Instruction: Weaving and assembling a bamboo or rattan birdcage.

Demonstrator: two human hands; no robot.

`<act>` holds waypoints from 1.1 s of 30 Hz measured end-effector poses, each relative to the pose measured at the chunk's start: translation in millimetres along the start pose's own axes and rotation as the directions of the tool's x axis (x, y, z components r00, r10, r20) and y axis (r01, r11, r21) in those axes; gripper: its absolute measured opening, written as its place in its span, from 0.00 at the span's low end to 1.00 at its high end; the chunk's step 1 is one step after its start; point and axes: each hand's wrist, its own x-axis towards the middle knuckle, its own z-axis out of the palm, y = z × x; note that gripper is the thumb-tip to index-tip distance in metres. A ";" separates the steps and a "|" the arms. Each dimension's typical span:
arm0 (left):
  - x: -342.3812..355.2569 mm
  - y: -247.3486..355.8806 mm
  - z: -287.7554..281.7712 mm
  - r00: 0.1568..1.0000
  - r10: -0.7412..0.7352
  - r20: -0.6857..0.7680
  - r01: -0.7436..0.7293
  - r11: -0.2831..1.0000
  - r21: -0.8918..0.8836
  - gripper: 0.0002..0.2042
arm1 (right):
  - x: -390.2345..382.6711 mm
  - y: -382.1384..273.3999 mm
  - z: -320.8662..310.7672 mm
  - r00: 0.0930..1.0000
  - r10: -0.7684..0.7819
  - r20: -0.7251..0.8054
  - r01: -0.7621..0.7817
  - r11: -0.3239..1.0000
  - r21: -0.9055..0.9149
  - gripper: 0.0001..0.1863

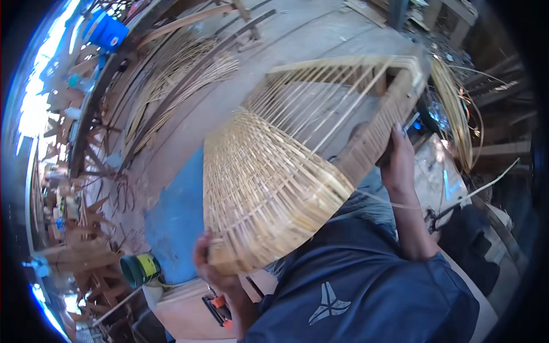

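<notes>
A wooden frame [380,123], partly covered with woven cane [269,188], is held tilted in front of me. Its near left part is closely woven, while only spaced parallel strands span the far right part. My left hand [216,267] grips the rounded lower left corner. Along the right rail, wrapped in cane, my right hand [398,163] is closed on the wood, its fingers partly hidden behind it. A loose pale cane strip [477,191] trails past my right forearm. Motion blurs the frame's edges slightly.
Bundles of cane lie on the floor at far left [171,86] and far right [454,114]. A blue sheet [177,223] lies beneath the frame. At lower left are a green container [137,270] and a black-and-orange tool [220,311]. A blue bucket [106,30] is at upper left.
</notes>
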 end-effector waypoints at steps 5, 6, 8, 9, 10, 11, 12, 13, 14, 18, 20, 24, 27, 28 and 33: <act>-33.8 28.6 70.3 0.776 -0.275 0.568 0.169 0.958 0.233 0.34 | 94.8 -4.4 -66.4 0.976 -0.088 -0.200 0.062 0.989 -0.136 0.17; -24.2 32.6 78.8 0.655 -0.331 0.679 0.177 0.941 0.288 0.34 | 115.4 0.8 -71.3 0.977 -0.042 -0.209 0.023 0.996 -0.091 0.17; -2.1 29.9 102.7 0.490 -0.348 0.799 0.252 0.934 0.253 0.33 | 153.0 4.4 -87.5 0.968 0.032 -0.248 -0.045 0.998 -0.049 0.18; 10.2 26.5 114.9 0.393 -0.333 0.857 0.283 0.931 0.232 0.32 | 164.3 6.3 -94.8 0.949 0.065 -0.309 -0.086 0.995 -0.053 0.18; 19.7 19.0 132.6 0.281 -0.292 0.914 0.245 0.943 0.225 0.31 | 174.4 8.3 -99.5 0.941 0.033 -0.336 -0.060 0.996 -0.071 0.16; 23.8 12.1 153.9 0.267 -0.251 0.930 0.100 0.967 0.233 0.31 | 181.1 10.3 -103.9 0.937 0.007 -0.350 -0.026 0.998 -0.049 0.16; 26.5 6.8 178.1 0.249 -0.208 0.946 -0.046 0.973 0.226 0.31 | 187.5 10.7 -106.8 0.937 0.015 -0.350 -0.039 0.997 -0.061 0.16; 26.3 3.4 198.2 0.212 -0.162 0.964 -0.185 0.962 0.202 0.30 | 190.3 11.7 -109.8 0.940 0.016 -0.341 -0.040 0.997 -0.063 0.16; 28.5 1.9 221.3 0.224 -0.125 0.967 -0.249 0.952 0.181 0.30 | 193.2 11.3 -112.0 0.942 -0.001 -0.336 -0.041 0.992 -0.118 0.15; 30.4 -11.6 319.3 0.196 0.030 0.980 -0.439 0.896 0.060 0.31 | 193.0 8.9 -127.2 0.969 0.040 -0.246 -0.107 0.958 -0.267 0.14; 28.6 -20.3 350.9 0.187 0.061 0.981 -0.494 0.869 0.040 0.33 | 183.7 8.5 -140.3 0.946 0.050 -0.321 -0.134 0.960 -0.245 0.14; 25.4 -38.7 370.6 0.171 0.058 0.984 -0.595 0.802 0.056 0.34 | 137.4 9.1 -170.0 0.886 0.182 -0.426 -0.258 0.958 -0.128 0.12; 24.9 -45.9 368.4 0.155 0.057 0.986 -0.606 0.794 0.049 0.34 | 97.8 6.9 -177.9 0.915 0.218 -0.339 -0.245 0.969 -0.037 0.10; 26.1 -46.1 367.0 0.151 0.061 0.987 -0.604 0.796 0.043 0.35 | 86.8 4.8 -176.2 0.933 0.203 -0.297 -0.209 0.978 0.012 0.10; 31.1 -37.7 375.0 0.125 0.113 0.986 -0.638 0.770 -0.007 0.32 | 56.9 3.9 -149.9 0.938 0.006 -0.347 -0.085 0.974 -0.212 0.07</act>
